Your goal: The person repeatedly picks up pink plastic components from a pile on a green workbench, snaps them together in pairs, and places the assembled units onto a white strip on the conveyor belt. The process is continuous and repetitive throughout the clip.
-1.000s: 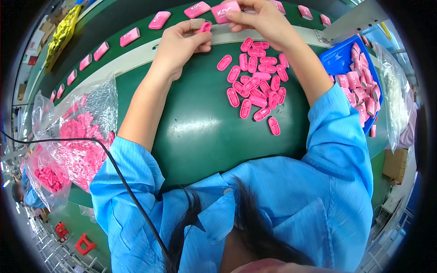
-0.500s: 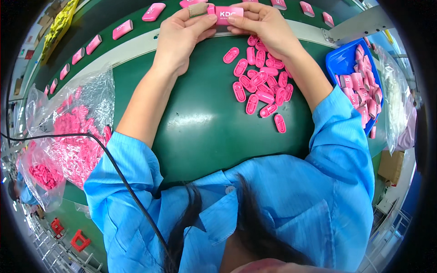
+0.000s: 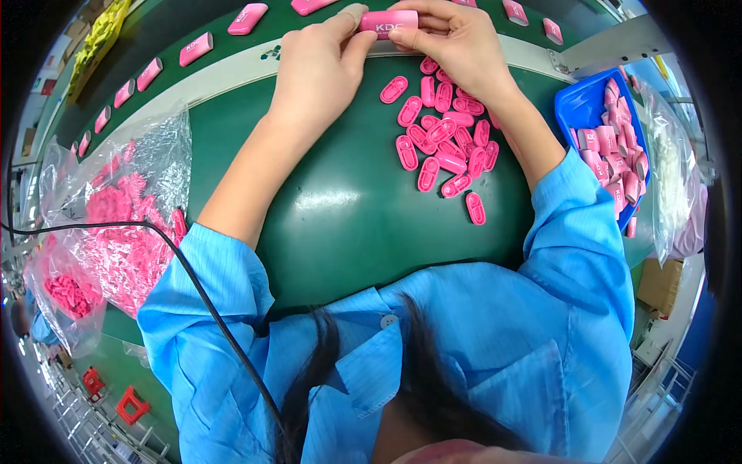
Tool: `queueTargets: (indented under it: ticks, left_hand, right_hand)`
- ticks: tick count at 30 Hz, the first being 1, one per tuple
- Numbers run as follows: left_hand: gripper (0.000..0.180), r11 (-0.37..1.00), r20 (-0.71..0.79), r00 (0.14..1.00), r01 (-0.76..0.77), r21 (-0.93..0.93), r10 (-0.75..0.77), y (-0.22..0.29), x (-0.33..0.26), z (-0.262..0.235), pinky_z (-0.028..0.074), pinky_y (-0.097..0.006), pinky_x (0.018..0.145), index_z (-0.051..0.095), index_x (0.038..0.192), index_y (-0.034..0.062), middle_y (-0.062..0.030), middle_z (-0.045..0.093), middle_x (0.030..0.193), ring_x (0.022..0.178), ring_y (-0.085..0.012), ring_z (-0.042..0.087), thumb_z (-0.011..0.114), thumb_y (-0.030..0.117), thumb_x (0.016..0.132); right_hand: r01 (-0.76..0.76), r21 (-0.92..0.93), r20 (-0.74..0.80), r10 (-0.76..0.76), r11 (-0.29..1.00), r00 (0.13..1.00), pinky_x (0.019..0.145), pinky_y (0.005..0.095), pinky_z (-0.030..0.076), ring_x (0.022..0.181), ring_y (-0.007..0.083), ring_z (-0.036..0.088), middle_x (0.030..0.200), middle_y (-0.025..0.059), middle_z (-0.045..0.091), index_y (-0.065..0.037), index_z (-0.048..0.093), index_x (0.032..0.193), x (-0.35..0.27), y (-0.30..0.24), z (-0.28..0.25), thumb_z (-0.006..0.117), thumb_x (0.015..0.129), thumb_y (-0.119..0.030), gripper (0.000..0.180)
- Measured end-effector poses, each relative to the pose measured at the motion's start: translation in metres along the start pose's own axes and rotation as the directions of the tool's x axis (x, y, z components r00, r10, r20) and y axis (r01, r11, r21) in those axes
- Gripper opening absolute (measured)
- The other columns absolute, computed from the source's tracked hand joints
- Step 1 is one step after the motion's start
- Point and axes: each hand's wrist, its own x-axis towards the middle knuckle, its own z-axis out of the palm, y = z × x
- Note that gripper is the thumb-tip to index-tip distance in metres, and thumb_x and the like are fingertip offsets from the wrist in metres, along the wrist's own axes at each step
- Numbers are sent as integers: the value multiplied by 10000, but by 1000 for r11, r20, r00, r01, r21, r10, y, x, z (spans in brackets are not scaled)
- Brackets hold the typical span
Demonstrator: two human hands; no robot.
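A: What sits between the hands?

B: A pink rounded block [image 3: 388, 22], lengthwise, at the far edge of the green table [image 3: 340, 209]. The left hand [image 3: 321, 66] pinches its left end; the right hand [image 3: 456, 42] curls around its right end.

A: And the containers?

B: A blue tray [image 3: 581, 104] at the right holds pink blocks. Clear bags [image 3: 116, 224] at the left hold small pink parts. Loose oval pink pieces [image 3: 444, 143] lie under the right wrist.

- The green counter [image 3: 340, 209] is bare between the two forearms.
- On the right, a heap of pink oval parts [image 3: 444, 147] blocks it.
- Far right stands a blue tray [image 3: 576, 104].
- On the left lies a clear bag of pink parts [image 3: 124, 224], crossed by a black cable [image 3: 193, 286].
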Motion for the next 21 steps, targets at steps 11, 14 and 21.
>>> queueTargets:
  ticks: [11,14,21]
  left_hand:
    - [454,894,-196,935,-199,401,296,-35,37,-4,466,-443,863,528,1224,-47,-271,585,1114,1012,-426,583,621,44,790]
    - [228,924,31,998,-67,376,60,-37,55,-12,503,-423,781,700,946,38,-197,674,907,850,-374,647,689,127,737]
    - [183,913,387,904,8,409,-181,-44,85,-18,524,-379,687,725,771,45,-173,672,717,682,-310,670,722,225,744]
  right_hand:
    - [53,-352,-120,-101,935,988,743,247,514,823,105,637,850,99,696,20,684,936,79,20,-9,726,806,-162,228]
    - [-294,-365,-156,253,884,955,757,295,523,828,173,670,866,141,705,7,704,928,110,16,-8,771,756,-247,314]
    - [44,-816,-99,-214,577,972,750,388,529,795,339,681,859,187,697,-1,708,952,122,38,-25,722,769,-268,324]
